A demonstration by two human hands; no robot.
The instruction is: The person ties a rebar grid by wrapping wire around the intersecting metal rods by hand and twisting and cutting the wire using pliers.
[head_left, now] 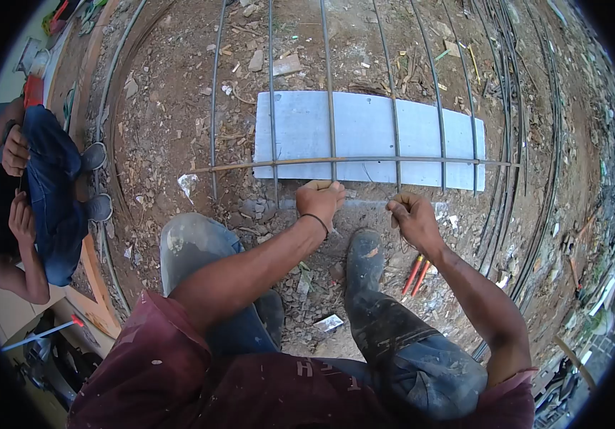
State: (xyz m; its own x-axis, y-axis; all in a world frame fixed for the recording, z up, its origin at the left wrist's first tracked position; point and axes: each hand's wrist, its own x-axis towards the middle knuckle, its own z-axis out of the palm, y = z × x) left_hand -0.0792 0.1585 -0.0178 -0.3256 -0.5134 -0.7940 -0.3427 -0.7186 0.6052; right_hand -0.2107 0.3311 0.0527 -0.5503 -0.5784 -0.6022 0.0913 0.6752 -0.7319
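Observation:
A grid of steel rebar lies in front of me, with a rusty crossbar (372,159) running over several long bars. My left hand (320,200) is closed round the near end of one long rebar (331,121), just below the crossbar. To its right, my right hand (414,220) is pinched close to the end of another bar (397,136); whatever thin thing sits between its fingertips is too small to make out. Under the bars is a pale flat sheet (364,129). Red-handled pliers (416,274) rest on the ground below my right hand, beside my boot.
More long rebars (504,129) lie bunched on the right. Rubble and wood chips cover the dirt (171,86). At the left sits another person (53,186) in jeans, both hands raised, near a wooden plank (96,279). My rubber boot (363,261) stands between my arms.

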